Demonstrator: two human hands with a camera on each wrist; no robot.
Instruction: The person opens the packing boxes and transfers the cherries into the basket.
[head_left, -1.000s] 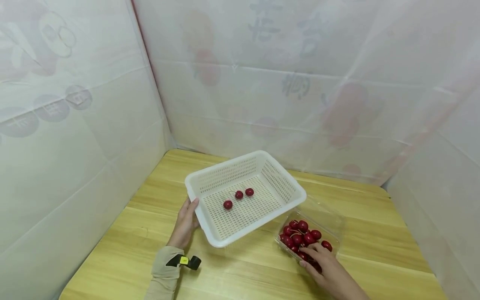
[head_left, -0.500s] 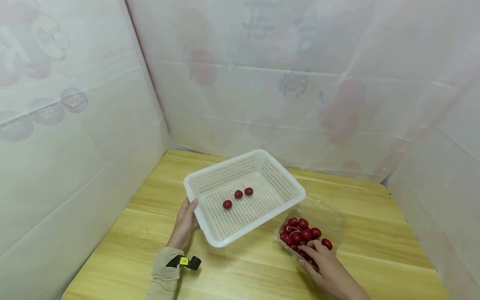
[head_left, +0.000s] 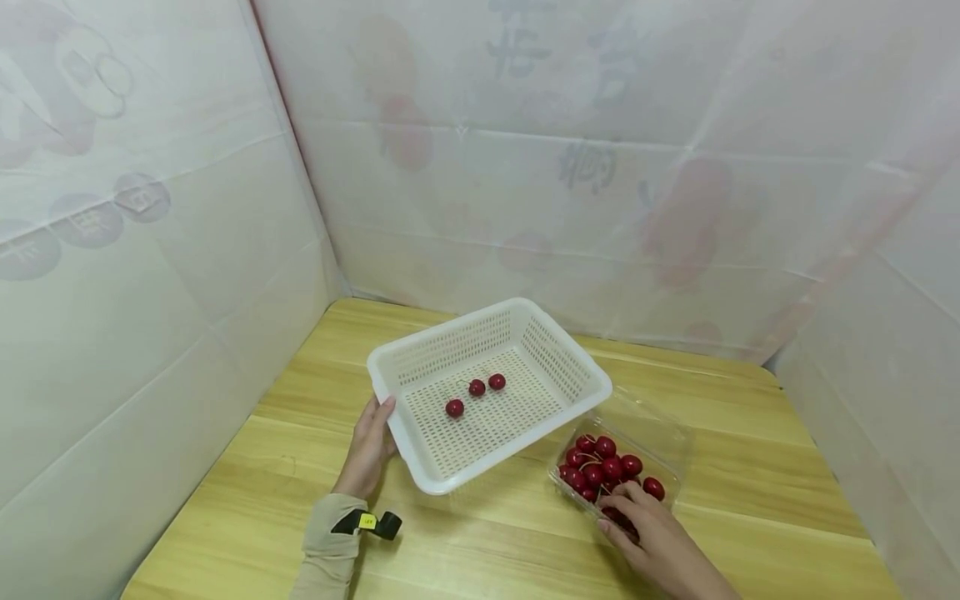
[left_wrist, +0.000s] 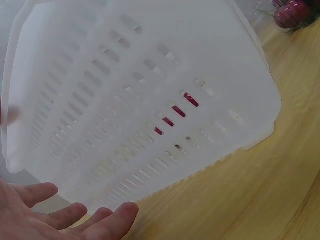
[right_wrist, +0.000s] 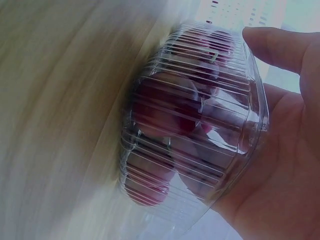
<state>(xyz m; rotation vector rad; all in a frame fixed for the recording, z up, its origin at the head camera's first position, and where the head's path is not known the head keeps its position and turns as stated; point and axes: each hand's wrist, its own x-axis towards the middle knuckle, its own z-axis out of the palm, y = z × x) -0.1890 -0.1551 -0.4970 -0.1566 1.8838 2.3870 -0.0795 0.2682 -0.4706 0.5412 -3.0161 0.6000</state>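
A white perforated basket is tilted, its left rim held by my left hand, thumb over the edge. In the left wrist view, my left hand's fingers lie spread beneath the basket. Three dark red cherries, one at the left, rest inside. At the right, a clear plastic box holds several cherries. My right hand reaches into its near side, thumb apart from the fingers. Through the box wall the right wrist view shows fingers beside cherries; whether they pinch one is unclear.
The wooden table carries both containers. Pale printed cloth walls stand behind it and at both sides. The box's clear lid lies folded back beside the basket's right corner.
The right hand's fingers have shifted slightly among the cherries in the box, and a few cherries there have moved a little. The left hand and basket have stayed nearly still.
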